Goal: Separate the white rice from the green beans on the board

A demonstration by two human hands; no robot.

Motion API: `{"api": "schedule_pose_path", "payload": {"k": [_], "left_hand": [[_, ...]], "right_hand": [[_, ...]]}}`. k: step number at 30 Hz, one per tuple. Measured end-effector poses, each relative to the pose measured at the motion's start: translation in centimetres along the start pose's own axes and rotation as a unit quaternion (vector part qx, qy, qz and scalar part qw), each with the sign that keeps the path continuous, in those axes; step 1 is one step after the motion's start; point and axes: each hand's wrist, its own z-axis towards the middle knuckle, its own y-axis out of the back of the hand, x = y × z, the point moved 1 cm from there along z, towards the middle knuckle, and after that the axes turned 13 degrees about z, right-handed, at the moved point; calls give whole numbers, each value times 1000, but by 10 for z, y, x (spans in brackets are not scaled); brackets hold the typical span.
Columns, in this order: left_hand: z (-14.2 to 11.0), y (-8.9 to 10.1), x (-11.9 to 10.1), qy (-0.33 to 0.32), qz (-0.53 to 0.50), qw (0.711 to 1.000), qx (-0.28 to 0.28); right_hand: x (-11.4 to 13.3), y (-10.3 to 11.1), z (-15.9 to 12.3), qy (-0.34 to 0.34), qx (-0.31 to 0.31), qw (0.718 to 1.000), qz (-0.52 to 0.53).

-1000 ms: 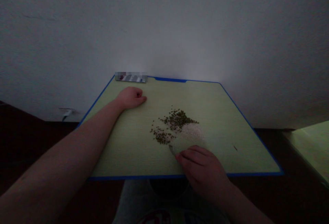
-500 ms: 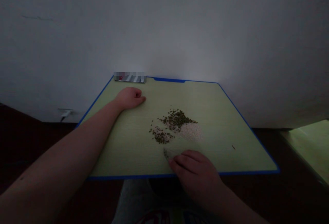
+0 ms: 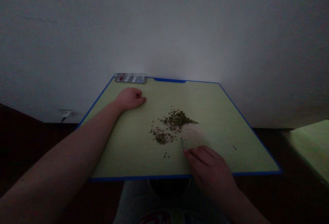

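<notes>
My right hand (image 3: 209,164) is closed round a thin, see-through piece (image 3: 182,144) whose exact kind I cannot make out. The tip of that piece is at the near edge of a pile of white rice-like grains (image 3: 192,133). Green beans (image 3: 180,118), small and round like mung beans, lie heaped behind and left of the grains. A smaller patch of beans mixed with pale grains (image 3: 161,136) is to the left, and a few loose beans (image 3: 166,155) sit nearer me. My left hand (image 3: 131,99) rests on the tabletop as a loose fist, with nothing visible in it.
The pale yellow-green table (image 3: 123,155) has a blue edge and stands against a grey wall (image 3: 164,28). A flat object (image 3: 130,78), partly blurred out, lies at its far left corner. A small dark sliver (image 3: 234,147) lies at the right. A plug (image 3: 66,113) sits low on the wall.
My right hand has moved right and slightly up with the thin piece, over to the rice-like grains. A few loose beans now show where it was. My left hand stays put.
</notes>
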Motion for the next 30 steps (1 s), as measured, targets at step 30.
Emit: {"api": "schedule_pose_path", "payload": {"k": [30], "left_hand": [[-1, 1, -1, 3, -7, 1000, -10]], "right_hand": [[-3, -2, 9, 0, -20, 998, 60]]}}
